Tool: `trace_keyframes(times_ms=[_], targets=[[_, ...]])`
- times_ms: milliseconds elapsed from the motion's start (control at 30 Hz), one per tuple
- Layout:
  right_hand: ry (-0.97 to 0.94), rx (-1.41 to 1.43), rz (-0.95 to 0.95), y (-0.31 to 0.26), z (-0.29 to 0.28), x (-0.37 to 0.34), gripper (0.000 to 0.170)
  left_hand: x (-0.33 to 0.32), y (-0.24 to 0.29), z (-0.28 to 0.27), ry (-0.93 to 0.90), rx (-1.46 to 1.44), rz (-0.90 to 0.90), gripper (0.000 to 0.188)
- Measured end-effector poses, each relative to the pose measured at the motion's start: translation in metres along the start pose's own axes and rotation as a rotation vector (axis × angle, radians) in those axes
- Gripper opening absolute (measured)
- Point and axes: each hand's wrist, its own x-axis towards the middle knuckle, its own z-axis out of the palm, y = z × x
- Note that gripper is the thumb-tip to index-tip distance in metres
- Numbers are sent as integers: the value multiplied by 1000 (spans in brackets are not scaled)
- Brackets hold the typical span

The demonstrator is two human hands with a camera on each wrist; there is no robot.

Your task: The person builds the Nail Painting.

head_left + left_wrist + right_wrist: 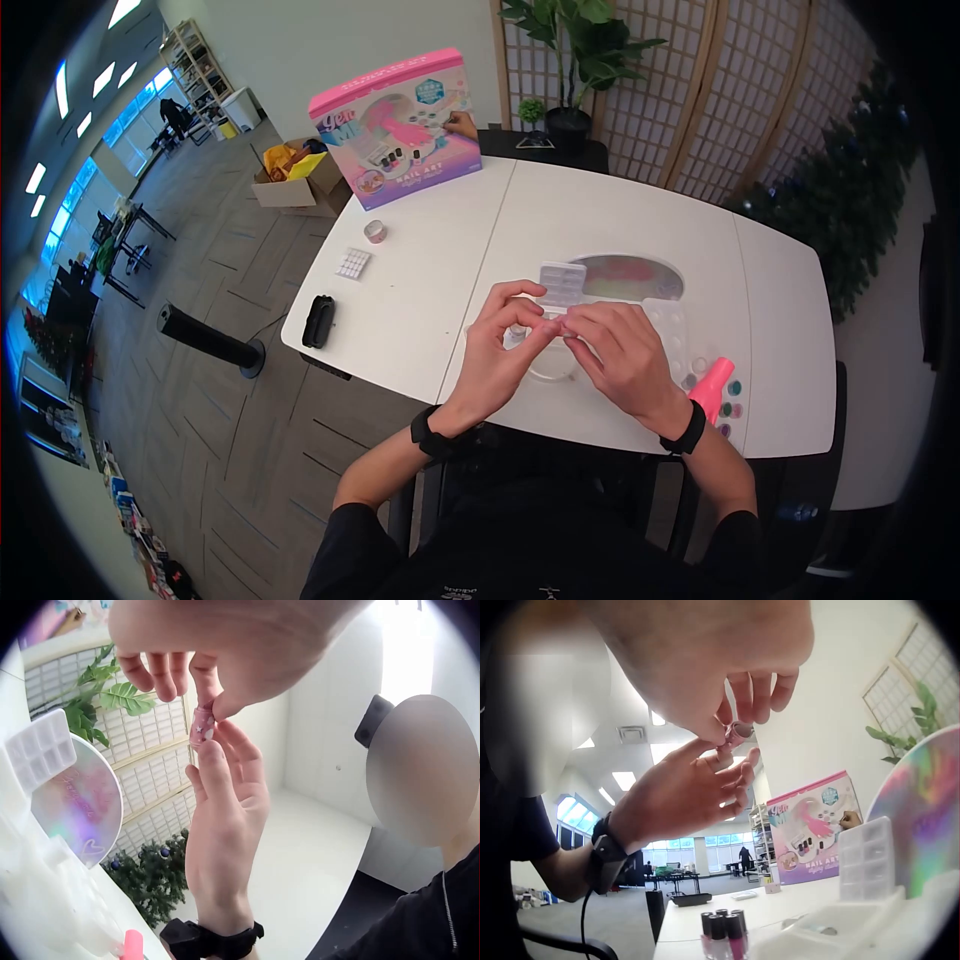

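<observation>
Both hands are raised over the white table, fingertips meeting at a small pink roll (201,727) with white stars. The left hand (492,350) pinches it between thumb and finger, its other fingers curved. From the other side the right hand (628,360) pinches the same roll with thumb and fingertips. The right wrist view looks toward the hollow end of the roll (741,732). Below and behind the hands stands a clear compartment case (562,283) with its lid up, in front of an oval iridescent panel (640,278).
Right of the hands lie a pink hand form (712,388) and several small jars (735,388). Polish bottles (718,934) stand below the hands. At left are a black case (318,322), a white gridded piece (353,263), a small roll (375,232) and a nail art box (400,130).
</observation>
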Motion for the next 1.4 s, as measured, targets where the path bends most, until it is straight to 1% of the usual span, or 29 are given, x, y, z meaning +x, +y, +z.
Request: trace_keyframes(times_ms=[100,167,300,333,400,500,600,633,733,800,933,1033,1133,1233,1400], targets=[[-31,45,38,6,1,1,29,3,-4,-3,-21,34,-24,7],[-68,100,101,8,3,0,25,5,-8,-7,-42,79,-44,11],[-203,208,292,19,12,-3,19,12,-18,-16,-90,222,-74,19],[-226,228,319,20,15,-5,19,13,-22,-18,-101,270,-72,21],[-272,270,368,24,22,-6,18,15,-27,-21,-122,294,-133,23],[-326,248,420,30,32,-9,18,18,-36,-27,-139,381,-177,25],[-402,161,408,42,48,-18,19,16,-42,-30,-136,534,-147,28],[-408,118,374,47,56,-23,18,15,-44,-30,-133,592,-128,29],[-442,-3,291,56,77,-36,17,7,-49,-31,-248,813,-17,32],[-489,-72,262,56,82,-39,17,2,-52,-29,-310,908,16,33],[-507,-145,202,53,88,-43,13,-4,-59,-24,-391,1090,48,35],[-521,-147,191,54,91,-45,14,-2,-62,-22,-423,1123,61,36],[-529,-140,186,54,92,-44,16,0,-69,-21,-403,1126,112,38],[-566,-144,193,54,92,-44,16,6,-74,-21,-424,1136,73,39],[-616,-145,180,56,91,-44,16,11,-77,-20,-407,1114,78,37]])
